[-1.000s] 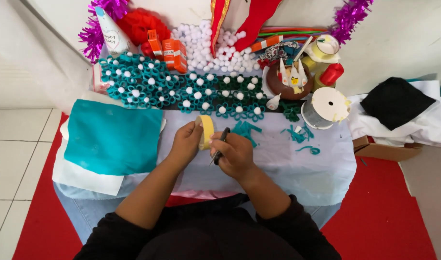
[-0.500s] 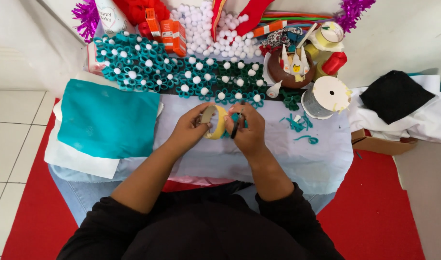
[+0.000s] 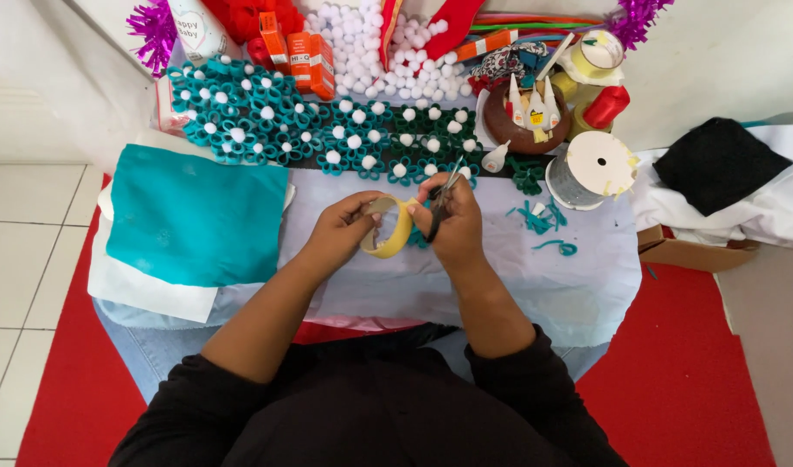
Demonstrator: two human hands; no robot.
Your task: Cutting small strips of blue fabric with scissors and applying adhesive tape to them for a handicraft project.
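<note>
My left hand [image 3: 340, 232] grips a yellow roll of tape [image 3: 394, 232] over the white cloth on the low table [image 3: 552, 285]. My right hand [image 3: 452, 225] holds a pair of black-handled scissors [image 3: 441, 197], blades pointing up and away, right beside the roll. A small teal piece peeks out under the right hand. Both hands meet at the middle of the table, just in front of a row of teal and green rolled flowers with white pompom centres [image 3: 327, 134].
A folded teal felt sheet [image 3: 193, 216] lies at the left on white fabric. A white spool [image 3: 591, 169], teal scraps [image 3: 543, 220], a brown bowl of glue tubes [image 3: 526, 117], orange boxes [image 3: 305, 60] and white pompoms [image 3: 370, 39] crowd the back. Black cloth [image 3: 716, 164] sits right.
The hands have come together and moved slightly forward; the tape roll has turned so its ring shows, and the scissors now point upward beside it.
</note>
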